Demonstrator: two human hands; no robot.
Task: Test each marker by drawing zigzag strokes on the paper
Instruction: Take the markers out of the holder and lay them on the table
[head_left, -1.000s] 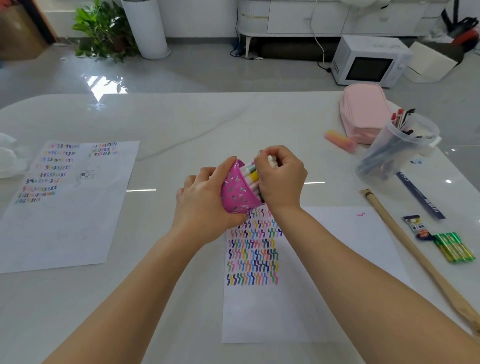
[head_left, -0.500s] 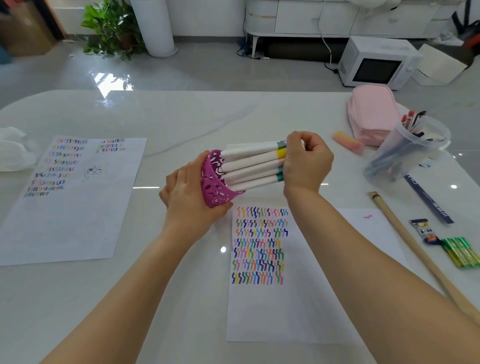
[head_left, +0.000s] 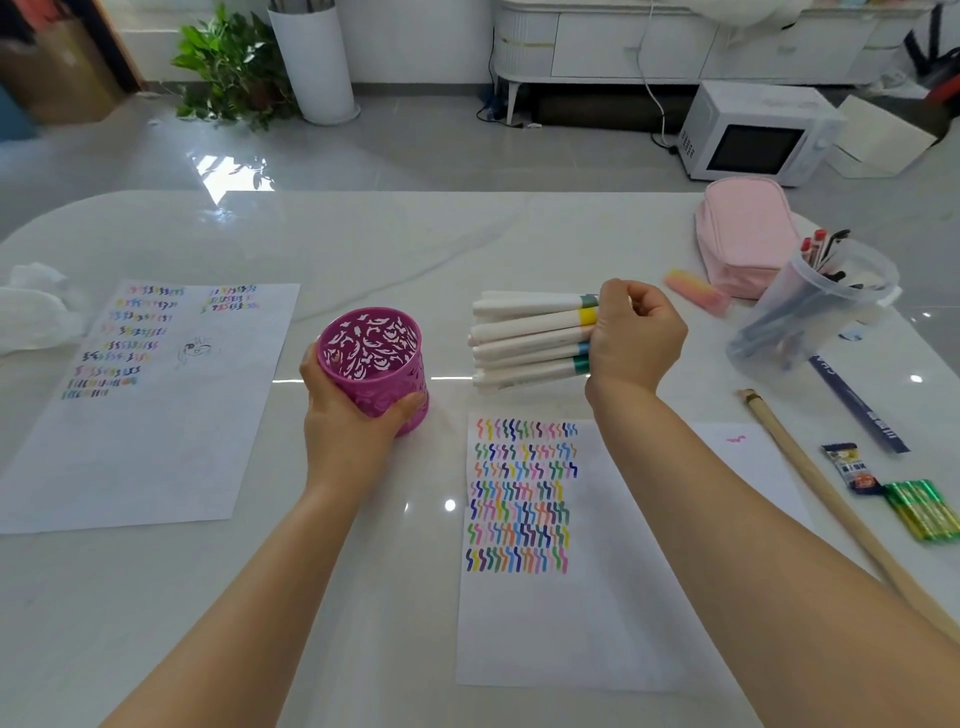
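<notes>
Your right hand (head_left: 636, 338) fisted round marker bundle (head_left: 530, 338) at colour-banded ends. Barrels jut left, unsupported, just beyond far edge of paper (head_left: 571, 623). Your left hand (head_left: 348, 415) wraps pink cup (head_left: 374, 358), mouth up, nothing visible inside.

Risk: one fist, many barrels. Slacken grip and markers likely fan, drop, roll across glossy desk (head_left: 415, 249).

Surface: white, marble-veined, reflective. Second marked sheet (head_left: 156, 441) near left edge.

Room: microwave (head_left: 753, 135) on grey floor, plant (head_left: 228, 67) beyond.

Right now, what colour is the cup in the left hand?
Magenta-pink with cut-out leafy holes: the cup, seen clearly in the head view.
</notes>
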